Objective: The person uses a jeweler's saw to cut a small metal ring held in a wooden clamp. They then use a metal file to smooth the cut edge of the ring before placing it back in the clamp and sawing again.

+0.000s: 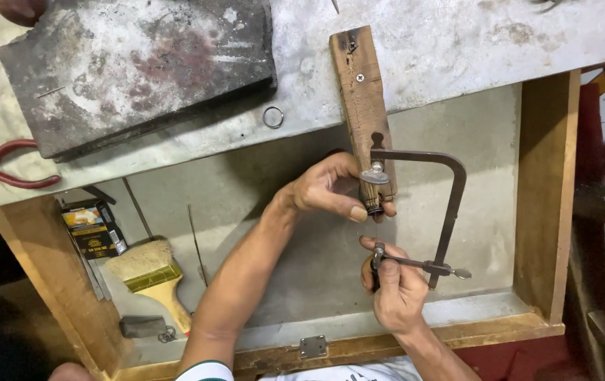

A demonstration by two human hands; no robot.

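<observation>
My left hand (327,190) grips the tip of a wooden bench pin (360,99) that juts out from the grey workbench (457,49), with the thumb pressed near its end. My right hand (395,289) is closed on the handle of a small metal jeweller's saw (450,212). The saw's dark frame arches to the right of the pin, and its upper clamp sits against the pin's tip. What lies under my left fingers is hidden.
A dark stone block (140,63) lies on the bench, with a small metal ring (273,116) beside it and red-handled pliers (13,169) at the left edge. The open drawer (542,197) below holds a brush (151,279), a small box (93,227) and thin rods.
</observation>
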